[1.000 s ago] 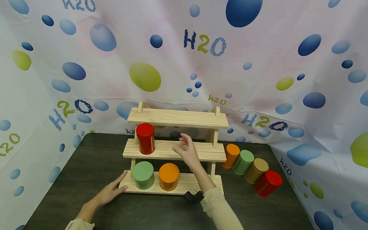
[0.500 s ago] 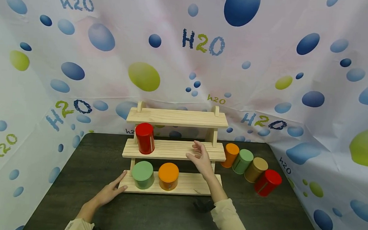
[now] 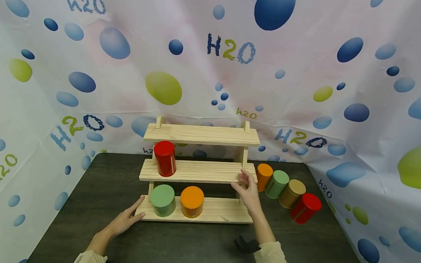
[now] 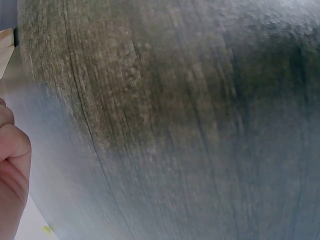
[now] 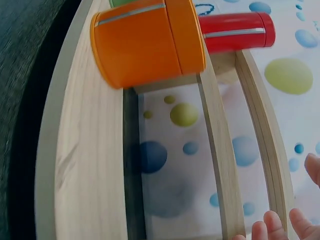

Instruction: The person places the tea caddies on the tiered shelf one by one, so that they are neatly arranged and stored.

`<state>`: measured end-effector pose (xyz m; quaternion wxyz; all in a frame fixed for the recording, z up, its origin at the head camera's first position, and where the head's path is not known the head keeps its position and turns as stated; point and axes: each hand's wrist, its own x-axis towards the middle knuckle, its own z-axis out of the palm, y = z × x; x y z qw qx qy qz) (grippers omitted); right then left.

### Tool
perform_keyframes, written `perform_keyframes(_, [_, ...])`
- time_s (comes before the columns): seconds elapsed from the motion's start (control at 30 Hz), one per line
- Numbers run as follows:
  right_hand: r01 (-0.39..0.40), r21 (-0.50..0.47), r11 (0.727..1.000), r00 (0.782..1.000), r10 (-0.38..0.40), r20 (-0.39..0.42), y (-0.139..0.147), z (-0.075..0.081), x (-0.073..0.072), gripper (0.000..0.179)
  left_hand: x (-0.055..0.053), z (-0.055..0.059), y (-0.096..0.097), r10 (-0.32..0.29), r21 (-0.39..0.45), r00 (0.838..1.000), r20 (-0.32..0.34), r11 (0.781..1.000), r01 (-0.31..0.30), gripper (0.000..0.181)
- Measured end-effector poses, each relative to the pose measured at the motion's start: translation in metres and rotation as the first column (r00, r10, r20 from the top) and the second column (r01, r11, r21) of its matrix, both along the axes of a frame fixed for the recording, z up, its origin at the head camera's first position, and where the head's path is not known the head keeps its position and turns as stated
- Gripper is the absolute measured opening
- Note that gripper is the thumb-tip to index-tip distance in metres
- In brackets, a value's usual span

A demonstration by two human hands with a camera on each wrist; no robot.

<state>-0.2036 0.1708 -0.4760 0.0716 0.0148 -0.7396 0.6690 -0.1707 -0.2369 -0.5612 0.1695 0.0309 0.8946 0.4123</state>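
A bubble-printed backdrop (image 3: 205, 87) encloses the dark desk (image 3: 176, 247). At centre, a wooden rack (image 3: 208, 172) bears a red tin (image 3: 165, 159) above a green tin (image 3: 163, 201) and an orange tin (image 3: 192, 203). The left hand (image 3: 121, 221), fingers spread, touches its lower-left end, probably steadying it; the right hand (image 3: 250, 195), relaxed and empty, hides part of its right side, near four tins (image 3: 292, 194) at right.

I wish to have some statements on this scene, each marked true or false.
1. The left hand touches the bottom tier of the wooden rack. True.
2. The bottom tier bears two blue canisters. False: it bears a green canister and an orange canister.
3. On the table, the gold canister is between a green one and a red one. True.
4. The right hand holds a canister. False: the right hand holds none.
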Motion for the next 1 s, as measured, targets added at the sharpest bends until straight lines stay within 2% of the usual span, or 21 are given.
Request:
perform_keyframes(0.27, [0.135, 0.063, 0.989, 0.989, -0.138, 0.048, 0.03, -0.013, 0.011, 0.057, -0.001, -0.003, -0.001, -0.009, 0.018, 1.0, -0.004, 1.0, 0.009, 0.073])
perform_keyframes(0.53, [0.242, 0.057, 0.969, 0.965, -0.246, 0.095, 0.062, -0.024, 0.024, 0.057, -0.001, -0.002, -0.001, -0.001, 0.015, 1.0, 0.003, 1.0, 0.0, 0.073])
perform_keyframes(0.63, [0.296, 0.046, 0.954, 0.947, -0.299, 0.12, 0.071, -0.029, 0.03, 0.057, -0.002, -0.002, -0.001, -0.001, 0.012, 1.0, 0.008, 1.0, 0.001, 0.073])
perform_keyframes(0.73, [0.37, 0.023, 0.929, 0.918, -0.37, 0.142, 0.076, -0.035, 0.035, 0.057, -0.001, -0.002, 0.0, 0.003, 0.009, 1.0, 0.014, 1.0, -0.004, 0.073])
perform_keyframes(0.8, [0.434, -0.016, 0.901, 0.891, -0.427, 0.154, 0.078, -0.039, 0.038, 0.058, -0.001, -0.002, 0.0, 0.008, 0.009, 1.0, 0.018, 1.0, -0.008, 0.073])
perform_keyframes(1.0, [0.618, -0.172, 0.767, 0.784, -0.585, 0.209, 0.086, -0.046, 0.044, 0.062, -0.001, -0.001, 0.001, 0.014, 0.004, 1.0, 0.02, 1.0, -0.014, 0.073])
